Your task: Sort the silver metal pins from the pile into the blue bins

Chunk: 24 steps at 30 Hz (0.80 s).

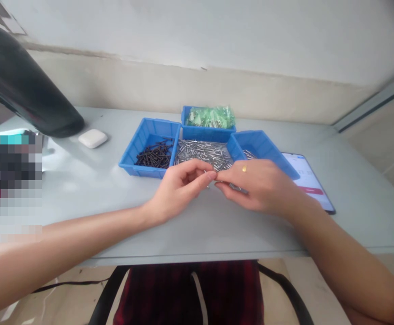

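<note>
My left hand (180,187) is closed, thumb against fingertips, with the end of a thin silvery metal pin just showing there. My right hand (260,185) meets it fingertip to fingertip; its thumb and index are drawn close together, and what lies between them is too small to make out. Just beyond the hands, a pile of silvery metal pins (204,151) lies between the blue bins, its near part hidden by my fingers. Dark screws (156,154) fill part of the left blue bin (132,169). More silvery pins (249,155) sit in the right blue bin (274,155), partly covered by my right hand.
Behind the pile stands another blue bin (207,132) holding a green plastic bag (213,116) of small metal parts. A lit phone (310,180) lies right of the bins. At the left are a white case (93,138) and a large black bottle (27,81). A wall closes off the back.
</note>
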Available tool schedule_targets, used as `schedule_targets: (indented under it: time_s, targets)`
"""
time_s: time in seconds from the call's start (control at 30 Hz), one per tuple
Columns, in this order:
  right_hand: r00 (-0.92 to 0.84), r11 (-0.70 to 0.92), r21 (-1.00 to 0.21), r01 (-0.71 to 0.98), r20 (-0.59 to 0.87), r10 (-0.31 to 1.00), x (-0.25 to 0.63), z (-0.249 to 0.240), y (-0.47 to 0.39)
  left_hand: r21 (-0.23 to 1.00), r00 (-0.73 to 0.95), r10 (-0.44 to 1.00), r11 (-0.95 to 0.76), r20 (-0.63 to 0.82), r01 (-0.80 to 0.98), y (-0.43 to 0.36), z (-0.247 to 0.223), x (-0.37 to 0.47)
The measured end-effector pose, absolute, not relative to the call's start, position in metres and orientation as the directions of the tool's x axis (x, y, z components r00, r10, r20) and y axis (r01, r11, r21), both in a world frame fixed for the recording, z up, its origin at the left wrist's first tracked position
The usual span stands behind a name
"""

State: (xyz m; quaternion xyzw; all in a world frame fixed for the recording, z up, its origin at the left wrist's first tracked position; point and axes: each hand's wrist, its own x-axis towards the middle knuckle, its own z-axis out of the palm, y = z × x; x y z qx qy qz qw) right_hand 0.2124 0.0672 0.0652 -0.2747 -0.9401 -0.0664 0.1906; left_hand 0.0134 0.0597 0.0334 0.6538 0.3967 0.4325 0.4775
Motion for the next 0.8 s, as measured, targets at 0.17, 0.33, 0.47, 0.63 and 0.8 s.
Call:
schedule_targets:
  time_s: [0.17, 0.33, 0.47, 0.63, 0.8]
  targets:
    - [-0.719, 0.795, -0.013, 0.607, 0.417, 0.556, 0.212, 0.067, 0.066, 0.980, 0.342, 0.926, -0.190, 0.158, 0.061, 0.060, 0.032, 0.014]
    - [-0.715, 0.822, -0.002, 0.570, 0.492, 0.497, 0.215, 0.064, 0.072, 0.985, 0.401, 0.908, -0.160, 0.124, 0.058, 0.060, 0.032, 0.015]
    - [-0.732, 0.829, -0.010, 0.560, 0.463, 0.500, 0.216, 0.063, 0.073, 0.984, 0.376, 0.918, -0.165, 0.125, 0.075, 0.060, 0.033, 0.015]
    - [-0.560, 0.685, -0.050, 0.726, 0.535, 0.633, 0.220, 0.074, 0.071, 0.983, 0.381, 0.917, -0.164, 0.120, 0.085, 0.060, 0.032, 0.013]
    - [-0.368, 0.574, -0.123, 0.809, 0.657, 0.659, 0.226, 0.077, 0.079, 0.958, 0.502, 0.863, -0.186, 0.053, 0.219, 0.060, 0.034, 0.011]
